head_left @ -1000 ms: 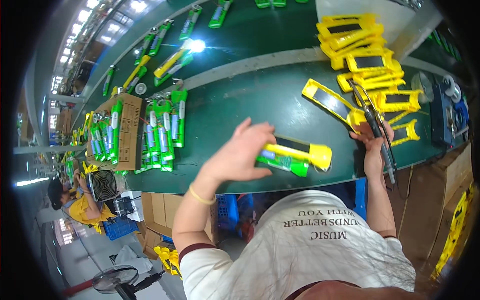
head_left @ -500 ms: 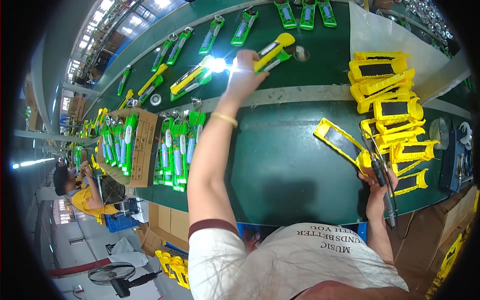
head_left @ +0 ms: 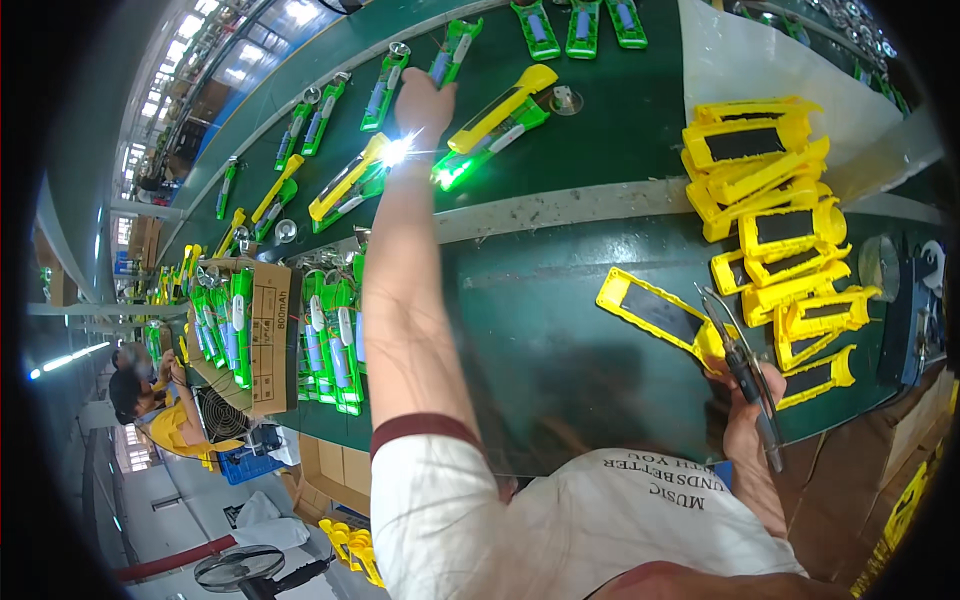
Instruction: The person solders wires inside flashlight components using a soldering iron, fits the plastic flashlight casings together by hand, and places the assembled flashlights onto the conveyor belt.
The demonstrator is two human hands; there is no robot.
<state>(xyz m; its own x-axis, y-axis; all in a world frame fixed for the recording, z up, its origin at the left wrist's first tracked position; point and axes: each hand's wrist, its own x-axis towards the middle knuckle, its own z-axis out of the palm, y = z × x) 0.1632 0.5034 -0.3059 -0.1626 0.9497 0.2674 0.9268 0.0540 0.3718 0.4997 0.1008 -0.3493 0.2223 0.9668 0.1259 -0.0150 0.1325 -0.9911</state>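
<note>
My left hand (head_left: 425, 108) reaches far over the bench to the near end of a green lamp shell with a blue cell (head_left: 457, 52). Its fingers are blurred and partly hidden, so their grip is unclear. Just right of that wrist, a yellow shell (head_left: 505, 105) lies over a green shell (head_left: 520, 122). To the left of the forearm rests another yellow shell (head_left: 345, 185), with a bright light at its end. My right hand (head_left: 745, 405) is closed around a black-gripped soldering iron (head_left: 745, 370) and the lower end of a yellow shell with a dark panel (head_left: 655, 312).
Stacked yellow shells (head_left: 765, 225) stand at the right. A cardboard box (head_left: 270, 340) of green shells is at the left, with more green shells (head_left: 330, 350) beside it. A pale raised strip (head_left: 560, 208) crosses the bench. Another person (head_left: 180, 420) sits farther left.
My left hand has let go of the yellow shell over the green one and moved away and left to another green shell. My right hand keeps its hold; the view has shifted slightly.
</note>
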